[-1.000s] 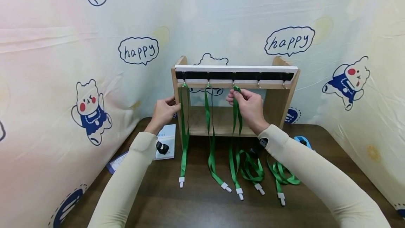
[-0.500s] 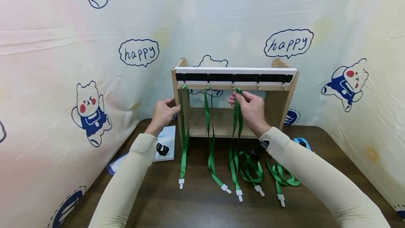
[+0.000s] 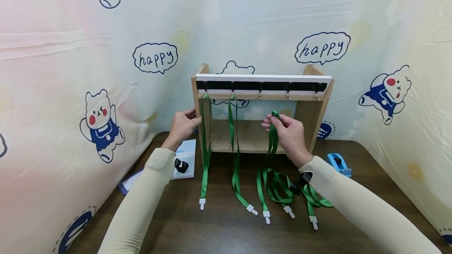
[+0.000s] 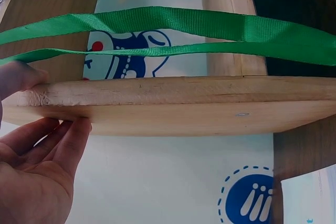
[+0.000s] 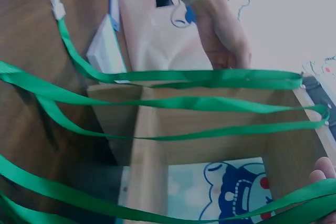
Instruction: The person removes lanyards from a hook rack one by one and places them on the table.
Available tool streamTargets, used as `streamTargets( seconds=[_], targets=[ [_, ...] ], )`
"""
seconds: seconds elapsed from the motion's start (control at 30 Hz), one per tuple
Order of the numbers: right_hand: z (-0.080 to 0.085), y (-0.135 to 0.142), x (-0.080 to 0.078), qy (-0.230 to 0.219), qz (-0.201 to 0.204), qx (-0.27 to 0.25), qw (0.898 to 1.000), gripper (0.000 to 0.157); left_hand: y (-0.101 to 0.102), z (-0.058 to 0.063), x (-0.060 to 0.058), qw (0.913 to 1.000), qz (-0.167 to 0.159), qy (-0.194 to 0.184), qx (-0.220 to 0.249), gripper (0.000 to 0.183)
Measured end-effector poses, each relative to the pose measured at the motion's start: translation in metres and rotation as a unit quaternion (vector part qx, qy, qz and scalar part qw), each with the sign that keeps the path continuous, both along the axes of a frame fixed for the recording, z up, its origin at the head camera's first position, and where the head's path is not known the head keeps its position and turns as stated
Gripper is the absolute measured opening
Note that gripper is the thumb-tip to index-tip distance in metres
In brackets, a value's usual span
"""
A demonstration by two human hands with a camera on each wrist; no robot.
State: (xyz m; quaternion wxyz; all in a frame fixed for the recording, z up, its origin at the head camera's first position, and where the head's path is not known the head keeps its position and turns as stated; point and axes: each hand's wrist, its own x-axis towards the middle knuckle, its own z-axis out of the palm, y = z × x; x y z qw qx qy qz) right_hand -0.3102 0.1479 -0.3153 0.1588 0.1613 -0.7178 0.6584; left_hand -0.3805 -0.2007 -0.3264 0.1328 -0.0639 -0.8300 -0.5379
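Note:
My right hand [image 3: 291, 135] pinches the top loop of a green lanyard [image 3: 272, 142] in front of the wooden rack, below and right of the bare middle hook [image 3: 260, 95]. Its white clip [image 3: 267, 218] lies on the table. Two other green lanyards [image 3: 205, 156] hang from the rack's two left hooks. My left hand [image 3: 181, 127] grips the rack's left side panel [image 4: 184, 109], thumb on one face and fingers on the other in the left wrist view. Only fingertips of the right hand [image 5: 324, 171] show in the right wrist view.
Two loose green lanyards, one coiled lanyard [image 3: 280, 189] and another lanyard [image 3: 314, 199], lie at the right on the brown table [image 3: 212, 234]. A blue tape dispenser [image 3: 339, 164] stands beyond. A white booklet [image 3: 187, 156] lies left of the rack. Patterned cloth hangs around.
The lanyard in my right hand has come off the middle hook. That hand has drawn it down and to the right. My left hand stays on the rack.

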Motion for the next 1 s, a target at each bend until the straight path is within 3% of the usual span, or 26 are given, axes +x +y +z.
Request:
streamTargets(
  seconds=[0.53,1.0],
  targets=[
    [-0.036,0.006,0.036,-0.034,0.044,0.016,0.998,0.035,0.003,0.003,0.002,1.0000,0.001,-0.002,0.002,0.061],
    [-0.061,0.005,0.061,-0.098,0.071,0.001,0.993,0.036,0.003,0.003,0.003,1.0000,0.000,-0.003,0.001,0.062]
  ],
)
